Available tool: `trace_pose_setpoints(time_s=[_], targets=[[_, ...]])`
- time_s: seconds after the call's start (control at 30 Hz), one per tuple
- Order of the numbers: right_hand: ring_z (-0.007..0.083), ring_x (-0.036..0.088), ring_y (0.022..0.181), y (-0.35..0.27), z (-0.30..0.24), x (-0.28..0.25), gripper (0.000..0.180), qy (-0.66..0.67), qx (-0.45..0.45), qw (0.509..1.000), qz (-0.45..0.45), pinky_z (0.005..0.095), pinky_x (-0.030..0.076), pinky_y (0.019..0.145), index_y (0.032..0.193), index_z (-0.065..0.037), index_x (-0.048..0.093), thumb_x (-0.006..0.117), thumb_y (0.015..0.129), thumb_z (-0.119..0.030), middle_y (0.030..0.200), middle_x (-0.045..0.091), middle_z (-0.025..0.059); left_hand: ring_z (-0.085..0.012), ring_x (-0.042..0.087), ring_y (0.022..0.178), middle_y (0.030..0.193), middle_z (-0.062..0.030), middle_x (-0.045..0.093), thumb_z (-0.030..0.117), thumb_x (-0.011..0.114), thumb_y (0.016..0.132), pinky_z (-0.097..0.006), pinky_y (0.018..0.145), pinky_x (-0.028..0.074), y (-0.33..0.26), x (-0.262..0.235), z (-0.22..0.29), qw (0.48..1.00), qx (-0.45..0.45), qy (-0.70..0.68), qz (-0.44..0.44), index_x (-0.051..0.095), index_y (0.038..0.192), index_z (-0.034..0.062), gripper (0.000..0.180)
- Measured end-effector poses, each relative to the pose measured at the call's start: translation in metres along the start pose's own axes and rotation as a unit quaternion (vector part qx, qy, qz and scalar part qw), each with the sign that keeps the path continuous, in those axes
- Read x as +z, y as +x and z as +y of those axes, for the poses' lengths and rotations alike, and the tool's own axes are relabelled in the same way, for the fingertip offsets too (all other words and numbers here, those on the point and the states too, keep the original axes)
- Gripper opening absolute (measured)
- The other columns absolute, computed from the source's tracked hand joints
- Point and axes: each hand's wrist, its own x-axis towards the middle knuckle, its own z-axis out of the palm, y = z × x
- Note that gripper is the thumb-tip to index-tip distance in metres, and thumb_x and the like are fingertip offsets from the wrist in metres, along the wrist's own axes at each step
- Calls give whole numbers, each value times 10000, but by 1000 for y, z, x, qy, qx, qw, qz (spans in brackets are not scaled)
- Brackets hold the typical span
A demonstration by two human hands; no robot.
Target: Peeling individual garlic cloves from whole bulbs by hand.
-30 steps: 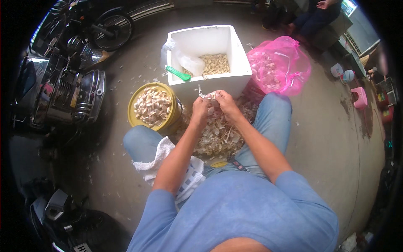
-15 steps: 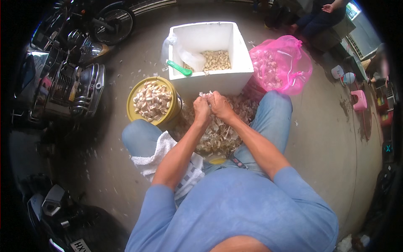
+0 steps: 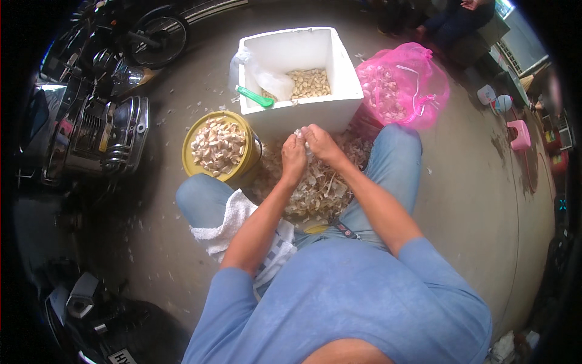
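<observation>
Where the near wall of the white foam box [image 3: 303,114] faces the person, both hands meet just in front of it, close together. The left hand [image 3: 294,159] is curled, its fingertips pinching a small whitish piece of garlic [image 3: 299,132]; the right hand [image 3: 322,147] is curled too, fingers against the same piece, whose outline is mostly hidden. Inside the box lie pale cloves [image 3: 312,84], next to a clear plastic bag [image 3: 268,77] draped over its left wall, and a green handle [image 3: 255,97] rests at its near left corner. Left of the box and nearer the person, a yellow bucket [image 3: 249,159] bears heaped cloves in their skins [image 3: 217,147]. On the box's near side, below the hands, spreads a pile of dry skins [image 3: 318,193]. Right of the box sits a pink mesh bag [image 3: 431,91] with bulbs [image 3: 386,100] inside
</observation>
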Motion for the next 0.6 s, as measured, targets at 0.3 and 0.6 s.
trace_pose_setpoints(time_s=[0.3, 0.6], targets=[[366, 646, 749, -2, -11, 17, 297, -3, -10, 1000, 2, 459, 509, 717, 1003, 23, 546, 462, 1029, -261, 847, 645, 239, -151, 563, 530, 730, -51, 607, 343, 513, 1054, -318, 451, 481, 3, -20, 4, 891, -317, -323, -18, 608, 954, 80, 297], [252, 624, 599, 2, 22, 16, 393, 181, 151, 972, -21, 420, 494, 563, 977, 23, 529, 439, 1074, -347, 759, 611, 162, -144, 547, 503, 687, -44, 590, 378, 498, 1068, -301, 449, 470, -3, -3, 10, 943, -228, -235, -55, 590, 980, 39, 362]])
